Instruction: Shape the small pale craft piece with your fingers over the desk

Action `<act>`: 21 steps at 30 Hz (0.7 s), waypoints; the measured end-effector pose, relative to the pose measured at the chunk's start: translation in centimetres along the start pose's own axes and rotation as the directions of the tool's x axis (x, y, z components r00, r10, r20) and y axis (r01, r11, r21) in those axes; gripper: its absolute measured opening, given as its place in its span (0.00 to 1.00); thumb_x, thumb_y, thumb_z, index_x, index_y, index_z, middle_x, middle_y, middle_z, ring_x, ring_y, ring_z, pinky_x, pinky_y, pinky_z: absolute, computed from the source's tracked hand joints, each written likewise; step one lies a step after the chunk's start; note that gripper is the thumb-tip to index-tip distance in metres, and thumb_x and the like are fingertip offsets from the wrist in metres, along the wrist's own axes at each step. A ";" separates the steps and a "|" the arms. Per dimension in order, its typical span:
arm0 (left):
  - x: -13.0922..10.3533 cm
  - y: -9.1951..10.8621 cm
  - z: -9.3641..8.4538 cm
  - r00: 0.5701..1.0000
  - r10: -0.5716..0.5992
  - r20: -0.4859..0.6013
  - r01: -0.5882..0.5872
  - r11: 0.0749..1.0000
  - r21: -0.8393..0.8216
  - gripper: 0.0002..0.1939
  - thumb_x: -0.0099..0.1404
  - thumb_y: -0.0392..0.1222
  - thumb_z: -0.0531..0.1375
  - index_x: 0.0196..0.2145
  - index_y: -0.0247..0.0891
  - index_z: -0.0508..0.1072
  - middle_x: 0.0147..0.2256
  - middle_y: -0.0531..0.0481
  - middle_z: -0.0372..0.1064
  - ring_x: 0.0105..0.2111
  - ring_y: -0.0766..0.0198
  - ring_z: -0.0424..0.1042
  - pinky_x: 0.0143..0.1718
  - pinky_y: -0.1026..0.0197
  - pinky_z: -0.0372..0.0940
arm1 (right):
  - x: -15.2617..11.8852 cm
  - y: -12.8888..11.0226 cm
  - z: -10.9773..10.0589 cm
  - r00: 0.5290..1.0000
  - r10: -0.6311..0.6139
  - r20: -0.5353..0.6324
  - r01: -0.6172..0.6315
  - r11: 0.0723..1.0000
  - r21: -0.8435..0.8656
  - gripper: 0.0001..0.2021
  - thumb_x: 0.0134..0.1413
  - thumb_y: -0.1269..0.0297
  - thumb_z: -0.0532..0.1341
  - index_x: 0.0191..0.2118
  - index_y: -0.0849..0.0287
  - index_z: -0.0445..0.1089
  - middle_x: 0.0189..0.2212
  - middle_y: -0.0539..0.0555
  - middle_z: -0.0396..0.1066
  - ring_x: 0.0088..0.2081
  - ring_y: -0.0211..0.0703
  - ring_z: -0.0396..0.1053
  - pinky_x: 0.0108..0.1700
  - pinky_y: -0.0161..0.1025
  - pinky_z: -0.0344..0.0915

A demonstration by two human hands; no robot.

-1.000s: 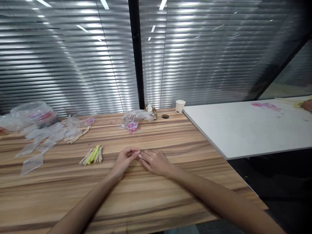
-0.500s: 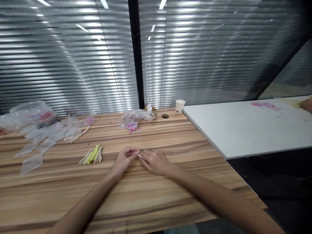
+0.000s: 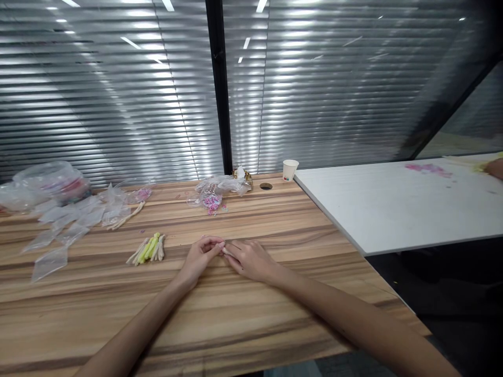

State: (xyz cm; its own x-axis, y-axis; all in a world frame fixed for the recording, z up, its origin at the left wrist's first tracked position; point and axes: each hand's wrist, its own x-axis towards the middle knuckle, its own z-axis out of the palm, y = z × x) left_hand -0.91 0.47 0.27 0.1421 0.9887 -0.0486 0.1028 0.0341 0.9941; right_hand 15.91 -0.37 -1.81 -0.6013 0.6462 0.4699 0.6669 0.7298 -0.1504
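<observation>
I am looking down at a wooden table where both hands are resting near the middle, fingertips meeting. The left hand is lying on its side with the fingers curled in, and its thumb and fingertips are pinching a small pale piece that is peeking out between the two hands. The right hand is lying palm down, fingers bent, with its fingertips touching that same piece from the other side. The piece is too small for me to say what it is; it is sitting just above the tabletop, right at the spot where the hands are meeting.

Just to the left of the left hand, a small bundle of yellow, green and cream sticks is lying on the wood, apart from the hand. Farther left, flat clear plastic bags are spreading across the table, and behind them a bigger crumpled bag is holding something pinkish. A few pale sticks are lying by those bags. Toward the back, near the blinds, another clear bag with pink and purple bits is sitting well apart from the hands, and a round hole is showing in the tabletop beside it.

A paper cup is standing upright at the corner where a white table is butting against the wooden one. At the far right edge of that white table, another person's hand is just showing, near a pink scatter.
</observation>
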 end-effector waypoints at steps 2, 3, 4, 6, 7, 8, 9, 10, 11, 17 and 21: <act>0.0 0.0 0.0 1.000 0.000 0.003 0.000 1.000 -0.001 0.16 0.47 0.48 0.65 0.30 0.34 0.73 0.28 0.48 0.72 0.31 0.61 0.70 0.39 0.60 0.64 | 0.0 0.0 0.0 1.000 0.003 0.004 -0.003 1.000 -0.002 0.10 0.61 0.65 0.49 0.42 0.60 0.66 0.35 0.55 0.71 0.35 0.39 0.68 0.36 0.34 0.60; 0.0 0.0 0.0 1.000 0.000 0.003 0.000 1.000 -0.001 0.16 0.47 0.48 0.65 0.30 0.34 0.74 0.28 0.48 0.72 0.31 0.61 0.70 0.38 0.60 0.64 | 0.0 0.0 0.0 1.000 0.003 0.006 -0.003 1.000 -0.003 0.11 0.61 0.65 0.49 0.42 0.60 0.66 0.35 0.55 0.71 0.35 0.39 0.68 0.36 0.35 0.60; 0.0 0.0 0.0 1.000 0.002 0.001 -0.002 1.000 0.000 0.16 0.47 0.48 0.65 0.30 0.34 0.74 0.28 0.48 0.72 0.31 0.61 0.70 0.38 0.60 0.64 | 0.0 0.0 0.0 1.000 0.004 0.008 -0.004 1.000 -0.003 0.11 0.61 0.65 0.49 0.42 0.60 0.66 0.35 0.55 0.71 0.35 0.40 0.68 0.36 0.35 0.60; 0.0 0.0 0.1 1.000 0.006 -0.006 -0.006 1.000 0.004 0.16 0.47 0.48 0.65 0.30 0.34 0.74 0.28 0.48 0.73 0.31 0.61 0.70 0.38 0.60 0.65 | 0.0 0.0 -0.1 1.000 0.007 0.011 -0.007 1.000 0.000 0.11 0.61 0.65 0.49 0.42 0.61 0.66 0.35 0.55 0.71 0.35 0.40 0.68 0.36 0.35 0.60; 0.0 0.0 0.1 1.000 0.008 -0.010 -0.008 1.000 0.007 0.16 0.47 0.48 0.65 0.30 0.34 0.74 0.28 0.48 0.73 0.31 0.61 0.70 0.37 0.60 0.65 | 0.0 0.0 -0.1 1.000 0.008 0.013 -0.008 1.000 0.001 0.11 0.61 0.64 0.49 0.42 0.61 0.66 0.35 0.55 0.71 0.35 0.40 0.68 0.36 0.35 0.60; 0.0 0.0 0.1 1.000 0.009 -0.011 -0.009 1.000 0.008 0.16 0.47 0.48 0.65 0.30 0.34 0.74 0.28 0.48 0.73 0.31 0.61 0.70 0.37 0.60 0.65 | 0.1 0.0 -0.1 1.000 0.009 0.014 -0.009 1.000 0.002 0.11 0.61 0.64 0.48 0.42 0.60 0.66 0.35 0.55 0.71 0.35 0.40 0.68 0.36 0.35 0.60; 0.0 0.0 0.1 1.000 0.008 -0.013 -0.008 1.000 0.008 0.16 0.47 0.48 0.66 0.30 0.34 0.74 0.28 0.48 0.73 0.31 0.61 0.70 0.37 0.60 0.65 | 0.1 0.0 -0.1 1.000 0.009 0.016 -0.009 1.000 0.001 0.11 0.61 0.64 0.48 0.42 0.60 0.66 0.35 0.55 0.71 0.35 0.40 0.68 0.35 0.35 0.60; 0.0 0.0 0.1 1.000 0.006 -0.013 -0.006 1.000 0.007 0.15 0.47 0.47 0.66 0.30 0.34 0.74 0.28 0.48 0.73 0.31 0.61 0.70 0.37 0.60 0.65 | 0.1 0.0 -0.1 1.000 0.009 0.019 -0.009 1.000 -0.001 0.11 0.61 0.64 0.48 0.42 0.60 0.66 0.35 0.55 0.71 0.35 0.40 0.68 0.35 0.34 0.59; 0.0 0.1 0.1 1.000 0.003 -0.013 -0.003 1.000 0.008 0.15 0.47 0.47 0.66 0.30 0.34 0.74 0.28 0.49 0.72 0.31 0.61 0.70 0.37 0.60 0.65 | 0.1 -0.1 -0.1 1.000 0.008 0.021 -0.008 1.000 -0.001 0.11 0.61 0.64 0.48 0.42 0.60 0.66 0.35 0.55 0.71 0.35 0.39 0.68 0.35 0.34 0.59; -0.1 0.2 0.1 1.000 -0.003 -0.006 0.003 1.000 0.018 0.15 0.47 0.47 0.65 0.30 0.34 0.74 0.28 0.49 0.73 0.31 0.61 0.70 0.38 0.60 0.65 | 0.0 0.0 -0.1 1.000 0.006 0.020 -0.006 1.000 -0.002 0.12 0.62 0.64 0.48 0.43 0.60 0.66 0.35 0.55 0.71 0.35 0.40 0.68 0.36 0.35 0.60; 0.0 0.1 0.1 1.000 0.000 -0.008 0.000 1.000 0.015 0.15 0.47 0.47 0.65 0.29 0.34 0.73 0.27 0.49 0.73 0.31 0.61 0.70 0.37 0.60 0.65 | 0.0 0.0 0.0 1.000 0.001 0.013 -0.001 1.000 -0.005 0.12 0.61 0.64 0.48 0.42 0.61 0.66 0.35 0.55 0.71 0.35 0.40 0.68 0.36 0.35 0.60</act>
State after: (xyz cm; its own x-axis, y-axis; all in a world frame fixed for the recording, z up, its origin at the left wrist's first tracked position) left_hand -0.82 0.46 0.34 0.1343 0.9898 -0.0482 0.1181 0.0323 0.9925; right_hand 15.91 -0.36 -1.82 -0.6061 0.6502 0.4582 0.6701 0.7277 -0.1464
